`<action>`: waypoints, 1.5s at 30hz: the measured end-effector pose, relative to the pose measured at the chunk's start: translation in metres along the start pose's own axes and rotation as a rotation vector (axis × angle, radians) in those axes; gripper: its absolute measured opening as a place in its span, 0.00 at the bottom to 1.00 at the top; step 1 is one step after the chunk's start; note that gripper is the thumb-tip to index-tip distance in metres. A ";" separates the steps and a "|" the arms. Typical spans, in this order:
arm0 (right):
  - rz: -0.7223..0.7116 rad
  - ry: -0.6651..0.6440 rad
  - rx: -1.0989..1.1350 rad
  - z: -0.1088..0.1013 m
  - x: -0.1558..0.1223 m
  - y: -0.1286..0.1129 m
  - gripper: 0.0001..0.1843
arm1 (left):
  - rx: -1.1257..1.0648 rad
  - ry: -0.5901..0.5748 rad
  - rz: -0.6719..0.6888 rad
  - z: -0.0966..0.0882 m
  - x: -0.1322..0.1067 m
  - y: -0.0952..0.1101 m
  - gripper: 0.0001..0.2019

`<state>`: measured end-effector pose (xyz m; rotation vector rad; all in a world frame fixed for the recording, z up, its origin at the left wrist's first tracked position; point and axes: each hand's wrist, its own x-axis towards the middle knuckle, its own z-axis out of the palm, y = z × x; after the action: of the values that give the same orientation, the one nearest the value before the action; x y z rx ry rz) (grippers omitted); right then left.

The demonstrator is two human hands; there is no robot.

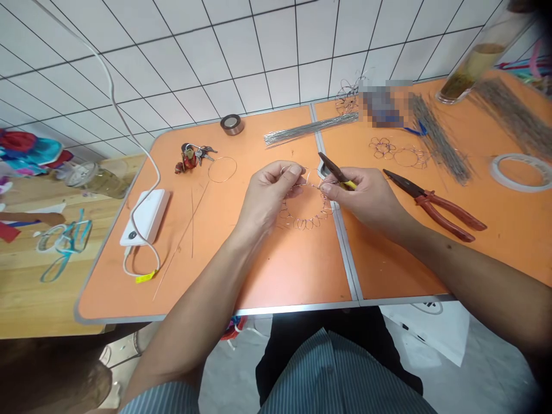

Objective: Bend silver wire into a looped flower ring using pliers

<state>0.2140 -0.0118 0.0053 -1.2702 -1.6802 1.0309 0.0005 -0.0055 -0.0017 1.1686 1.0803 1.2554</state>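
Between my two hands hangs a ring of thin wire bent into small loops (306, 222), just above the orange table. My left hand (269, 190) pinches its left side between thumb and fingers. In my right hand (364, 192) lies a pair of pliers with yellow on the handle (333, 167), the dark jaws pointing up and left. My right thumb and finger also touch the ring's right side. Whether the jaws grip any wire cannot be made out. Red-handled pliers (437, 208) rest to the right of my right hand.
Behind my hands lies a bundle of straight wires (310, 130), with a tape roll (232, 124) and keys (200, 154) to its left. A white power bank (146, 217) with a cable sits at left. Finished-looking wire loops (382, 148) and a glass bottle (468, 72) are at right.
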 end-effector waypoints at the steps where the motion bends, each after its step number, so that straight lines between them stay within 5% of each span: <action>1: -0.009 -0.003 -0.012 -0.001 0.000 0.000 0.10 | -0.003 0.010 0.006 0.000 0.000 -0.001 0.18; 20: -0.046 0.020 -0.047 -0.009 -0.001 -0.003 0.09 | -0.014 -0.002 0.019 -0.007 0.005 0.005 0.17; 29: -0.053 0.023 -0.077 -0.006 -0.002 -0.001 0.08 | 0.125 0.048 0.135 0.000 0.000 0.001 0.18; 45: -0.080 0.036 -0.072 -0.005 -0.003 -0.001 0.08 | 0.066 0.076 0.106 0.009 -0.005 -0.009 0.14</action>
<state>0.2184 -0.0140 0.0080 -1.2498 -1.7393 0.9025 0.0107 -0.0105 -0.0102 1.2504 1.1356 1.3650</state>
